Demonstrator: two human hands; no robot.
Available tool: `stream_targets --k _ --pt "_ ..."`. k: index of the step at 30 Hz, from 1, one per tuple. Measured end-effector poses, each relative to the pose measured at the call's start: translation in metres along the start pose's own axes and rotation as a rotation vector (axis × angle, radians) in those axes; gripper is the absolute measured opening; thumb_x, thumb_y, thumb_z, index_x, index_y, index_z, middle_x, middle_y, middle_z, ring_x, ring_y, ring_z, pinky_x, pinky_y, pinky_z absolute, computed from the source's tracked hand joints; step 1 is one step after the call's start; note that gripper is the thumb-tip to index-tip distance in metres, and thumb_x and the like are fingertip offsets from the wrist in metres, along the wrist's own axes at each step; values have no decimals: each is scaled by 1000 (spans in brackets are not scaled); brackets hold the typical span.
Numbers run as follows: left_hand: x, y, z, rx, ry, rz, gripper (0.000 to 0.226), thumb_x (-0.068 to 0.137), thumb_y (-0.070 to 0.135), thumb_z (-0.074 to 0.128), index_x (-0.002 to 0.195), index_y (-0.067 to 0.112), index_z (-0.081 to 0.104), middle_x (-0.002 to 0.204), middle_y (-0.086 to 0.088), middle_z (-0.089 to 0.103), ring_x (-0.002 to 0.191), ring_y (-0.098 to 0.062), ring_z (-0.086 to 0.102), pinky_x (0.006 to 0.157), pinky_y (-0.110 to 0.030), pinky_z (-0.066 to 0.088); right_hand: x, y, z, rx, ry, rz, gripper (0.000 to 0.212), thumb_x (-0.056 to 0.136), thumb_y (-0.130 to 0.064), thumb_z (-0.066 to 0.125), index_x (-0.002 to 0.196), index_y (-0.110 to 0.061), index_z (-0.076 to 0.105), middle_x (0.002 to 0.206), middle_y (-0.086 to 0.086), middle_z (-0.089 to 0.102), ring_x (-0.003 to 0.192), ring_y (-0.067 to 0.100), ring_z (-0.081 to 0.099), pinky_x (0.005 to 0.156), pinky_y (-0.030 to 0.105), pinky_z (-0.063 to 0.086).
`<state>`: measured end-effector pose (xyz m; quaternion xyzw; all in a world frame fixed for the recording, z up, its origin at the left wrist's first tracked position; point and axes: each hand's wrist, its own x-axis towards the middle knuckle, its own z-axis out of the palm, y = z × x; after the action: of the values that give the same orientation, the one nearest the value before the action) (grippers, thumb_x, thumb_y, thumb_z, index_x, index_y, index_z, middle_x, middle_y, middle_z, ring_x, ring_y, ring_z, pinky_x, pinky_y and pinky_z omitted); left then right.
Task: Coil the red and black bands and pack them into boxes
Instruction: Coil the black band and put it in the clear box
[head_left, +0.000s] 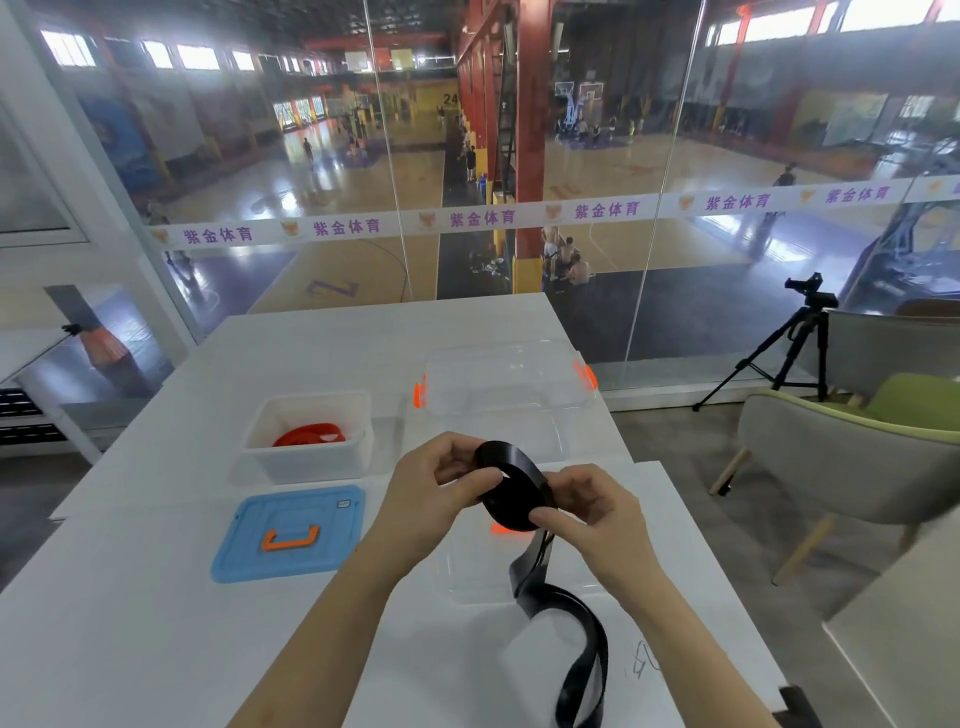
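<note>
The black band (511, 493) sits between the two hands as a part-wound coil, held up above the worktop (156, 597). The left hand (436, 493) grips it from the left, thumb across the near face and fingers (457, 452) curled behind. The right hand (589, 514) pinches the coil's lower right edge, just where the unwound tail leaves it.

From the fingers that tail (584, 649) drops straight down, then lies on the worktop with its long axis running back toward the person and out of view below. The slack to be fed in therefore lies beneath and behind the right hand, which is the nearer one to it. My judgement is that the next turn calls for the left hand to steady the coil while the right draws the tail up.

Directly under the fingers stands a clear container (467, 571). Beyond them is a second clear one with orange latches (509, 374). To their far left the red band (311, 434) lies coiled inside a white box (306, 467), and a blue lid (291, 535) lies flat nearer on that side.

Past the worktop a glass wall (519, 156) overlooks a sports hall, with a tripod (802, 332) and a chair (857, 447) on the right.
</note>
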<state>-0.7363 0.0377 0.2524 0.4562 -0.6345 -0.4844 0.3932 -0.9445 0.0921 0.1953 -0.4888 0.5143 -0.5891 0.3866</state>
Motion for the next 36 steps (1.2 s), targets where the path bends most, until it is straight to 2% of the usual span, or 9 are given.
stream_targets --k 9,14,18,22,24,26,29,32,36 --pt "-9 -3 0 -108 52 -13 20 94 6 72 112 16 72 102 -3 81 101 -18 77 86 -32 64 -5 -6 3 -138 -57 9 32 76 -2 91 92 -21 70 93 -9 79 97 9 76 91 27 58" --pt "-9 -9 -10 -55 -77 -39 21 96 7 70 114 18 71 106 -3 81 106 -22 76 91 -38 63 -5 -9 -2 -95 23 -44 31 76 2 90 86 -21 71 88 3 78 85 21 75 87 36 62" --pt "-5 -14 -19 180 -152 -36 31 88 17 80 114 33 72 115 12 77 117 -9 70 105 -38 55 -6 -20 -11 -164 -24 -69 28 76 -1 91 88 -22 78 90 -2 80 86 13 76 90 32 61" --pt "-7 -3 -11 490 -195 60 55 83 42 80 135 43 63 131 25 67 124 1 60 110 -37 51 -9 -30 -11 -296 -82 -91 30 76 -8 92 86 -34 80 96 -18 81 95 7 76 85 31 59" --pt "-8 3 -5 659 -240 102 52 78 58 70 129 48 63 119 25 71 114 -3 64 102 -40 54 -10 -33 -10 -321 -97 -122 32 76 -7 92 88 -34 80 100 -23 80 95 7 77 83 28 60" --pt "-9 8 0 706 -284 102 37 80 52 70 116 45 67 102 18 74 102 -6 68 92 -44 56 -11 -36 -10 -306 -96 -135 34 77 -5 91 89 -35 80 102 -24 79 89 12 78 78 26 62" --pt "-12 10 2 483 -233 74 17 86 30 77 102 35 74 95 13 76 98 -4 71 95 -40 56 -13 -36 -11 -289 -87 -157 32 79 -6 89 94 -33 81 105 -21 80 97 12 78 84 28 62" --pt "-17 13 1 187 -172 38 20 88 15 77 103 29 77 95 3 78 96 -14 77 92 -36 60 -16 -32 -10 -164 -56 -121 33 79 -3 89 96 -30 80 107 -10 82 106 13 76 98 33 57" --pt "-22 15 1 -37 -59 15 25 92 7 71 112 21 75 100 -3 81 97 -20 79 89 -36 63 -17 -28 -9 -57 53 -101 39 75 4 90 94 -28 79 98 -1 81 96 19 79 94 34 60"
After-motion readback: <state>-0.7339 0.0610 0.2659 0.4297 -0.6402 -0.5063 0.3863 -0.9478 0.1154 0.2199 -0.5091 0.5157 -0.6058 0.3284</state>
